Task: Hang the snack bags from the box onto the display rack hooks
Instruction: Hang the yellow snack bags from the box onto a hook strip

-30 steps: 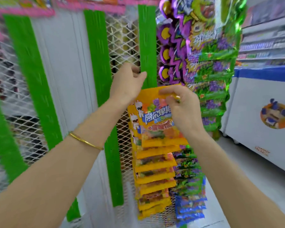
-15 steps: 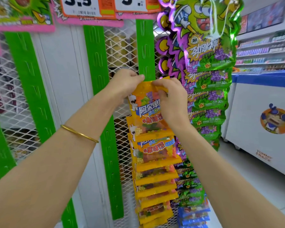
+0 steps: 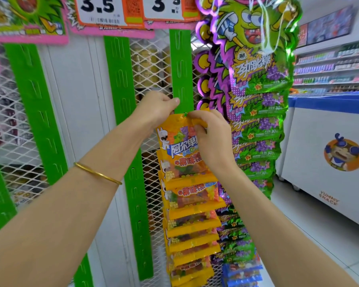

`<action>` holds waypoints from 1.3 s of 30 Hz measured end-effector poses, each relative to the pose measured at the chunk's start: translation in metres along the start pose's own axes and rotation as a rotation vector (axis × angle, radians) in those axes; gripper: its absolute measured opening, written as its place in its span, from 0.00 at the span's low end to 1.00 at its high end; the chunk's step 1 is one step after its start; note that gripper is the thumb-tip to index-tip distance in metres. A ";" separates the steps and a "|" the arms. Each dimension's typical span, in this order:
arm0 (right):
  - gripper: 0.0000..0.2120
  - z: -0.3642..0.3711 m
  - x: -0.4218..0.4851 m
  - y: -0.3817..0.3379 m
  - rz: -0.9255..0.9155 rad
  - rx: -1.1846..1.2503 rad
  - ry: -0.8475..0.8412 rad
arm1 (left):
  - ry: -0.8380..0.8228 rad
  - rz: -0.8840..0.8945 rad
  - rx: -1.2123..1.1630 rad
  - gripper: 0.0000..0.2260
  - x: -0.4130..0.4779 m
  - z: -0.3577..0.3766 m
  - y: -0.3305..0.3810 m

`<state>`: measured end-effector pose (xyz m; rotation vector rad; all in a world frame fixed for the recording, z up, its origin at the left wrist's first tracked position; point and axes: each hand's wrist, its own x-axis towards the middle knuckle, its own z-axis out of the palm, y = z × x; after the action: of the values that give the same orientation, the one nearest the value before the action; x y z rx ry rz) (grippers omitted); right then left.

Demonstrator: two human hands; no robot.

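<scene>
On the near face of the display rack (image 3: 75, 121), centre of view, stock as follows.

- Display rack: white panels and mesh, with vertical green strips.
- Freezer chest (image 3: 319, 125): far right, well apart from the rack.
- Green-and-purple bags (image 3: 259, 125): full hanging column, just right of the working strip.
- Green strip (image 3: 181, 69): the working strip; bare slots above the hands, filled below.
- Orange snack bags (image 3: 192, 206): overlapping column already hung on the strip's lower part, down to the frame's bottom edge.
- Top orange bag (image 3: 177, 141): the item in hand, upright against the strip, its top edge at the hook.
- Right hand (image 3: 212, 141): fingers (image 3: 198, 129) curled, pinching the bag's upper right edge.
- Left hand (image 3: 155, 110): thumb on the strip's front, other fingers behind it, gripping the strip just above the bag.
- Price cards (image 3: 110, 11): above, far.
- Hook (image 3: 185, 114): small green tab showing at the bag's top hole; whether it is fully through, I cannot tell.

Progress, as judged: much of the strip is filled; this bag is being seated; free slots remain above. The box is not in view, so the count left is unknown.
</scene>
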<state>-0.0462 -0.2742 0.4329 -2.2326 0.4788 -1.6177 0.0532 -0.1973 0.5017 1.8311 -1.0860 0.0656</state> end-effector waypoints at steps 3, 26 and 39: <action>0.16 0.000 -0.003 0.002 0.029 -0.004 -0.034 | -0.003 0.040 -0.017 0.13 -0.004 -0.001 -0.002; 0.15 -0.005 -0.046 0.007 -0.067 -0.211 0.217 | 0.236 0.322 0.082 0.10 -0.042 0.010 -0.030; 0.09 -0.016 -0.212 0.039 0.191 0.082 -0.339 | 0.055 0.217 0.147 0.12 -0.221 0.070 -0.169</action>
<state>-0.1265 -0.2125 0.2424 -2.2595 0.5037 -1.1165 0.0110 -0.0847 0.2412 1.8226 -1.2659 0.3298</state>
